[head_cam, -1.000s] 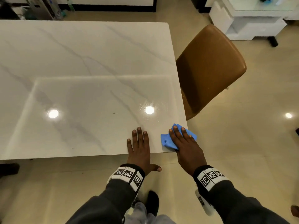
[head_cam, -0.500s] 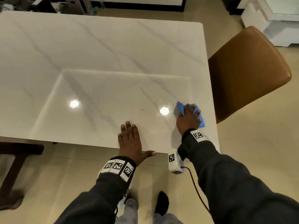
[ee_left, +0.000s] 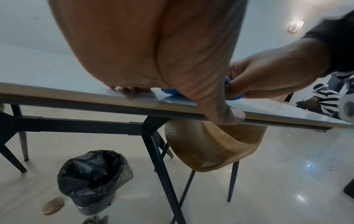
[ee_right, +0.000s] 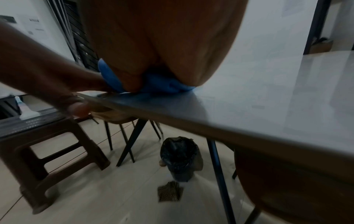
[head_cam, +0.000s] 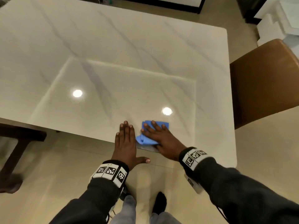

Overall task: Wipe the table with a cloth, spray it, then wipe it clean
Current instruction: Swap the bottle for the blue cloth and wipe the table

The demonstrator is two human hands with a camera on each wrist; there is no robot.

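Observation:
A folded blue cloth lies on the white marble table close to the near edge. My right hand presses flat on the cloth with straight, spread fingers. My left hand rests flat on the table edge just left of the cloth, thumb hanging off the edge. In the right wrist view the cloth bulges out from under my palm. In the left wrist view a strip of the cloth shows behind my thumb. No spray bottle is in view.
A brown chair stands at the table's right end. A dark stool sits left of me by the near edge. Under the table stands a bin with a black bag, and a patterned rag lies on the floor.
My right hand has slid the blue cloth left along the near edge, from the table's right side to beside my left hand. The left hand has stayed flat at the edge.

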